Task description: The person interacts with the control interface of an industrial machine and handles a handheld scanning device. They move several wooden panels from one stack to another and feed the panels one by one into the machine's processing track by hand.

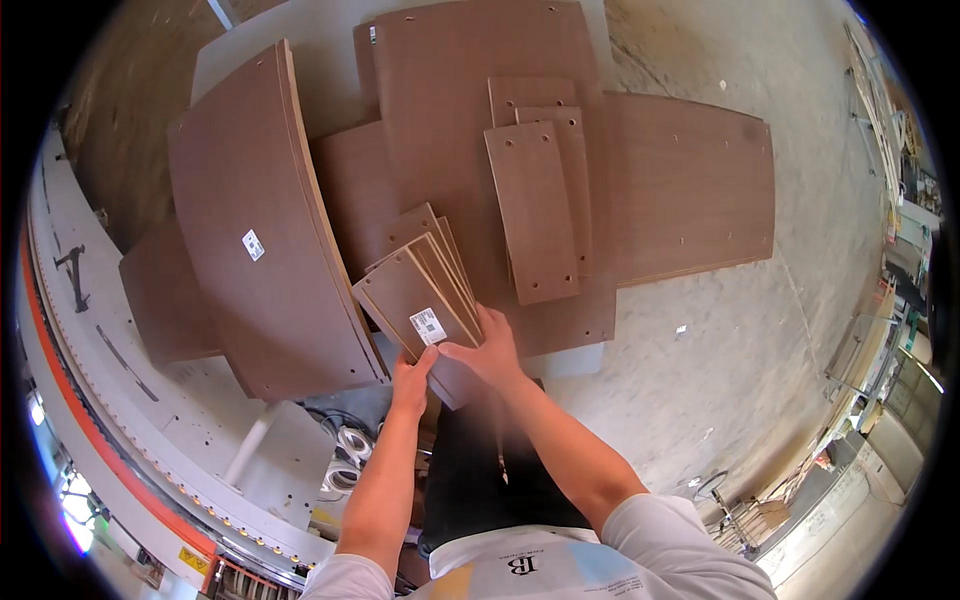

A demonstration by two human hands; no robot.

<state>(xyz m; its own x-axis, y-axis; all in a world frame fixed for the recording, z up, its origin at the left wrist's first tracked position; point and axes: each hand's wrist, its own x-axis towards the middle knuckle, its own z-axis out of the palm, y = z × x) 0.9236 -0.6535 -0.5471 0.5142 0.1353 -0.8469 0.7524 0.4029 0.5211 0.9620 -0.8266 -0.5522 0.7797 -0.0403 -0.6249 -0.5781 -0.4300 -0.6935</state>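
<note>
Several small brown wooden panels (pixel 395 290) lie loosely fanned over each other, near the middle and close to my body. The top one carries a white sticker (pixel 427 326) near its lower end, and small round holes show at the panels' far ends. My left hand (pixel 408 387) grips the near left edge of these panels, thumb on top. On their right edge my right hand (pixel 487 348) is closed too, its thumb reaching towards the left one beside the sticker. The fingers beneath are hidden.
Another pile of small panels with holes (pixel 533 215) rests on a large brown board (pixel 450 90). A bigger labelled board (pixel 235 170) leans over the left side, and a wide one (pixel 690 190) extends right. A white machine with an orange strip (pixel 75 385) curves along the left.
</note>
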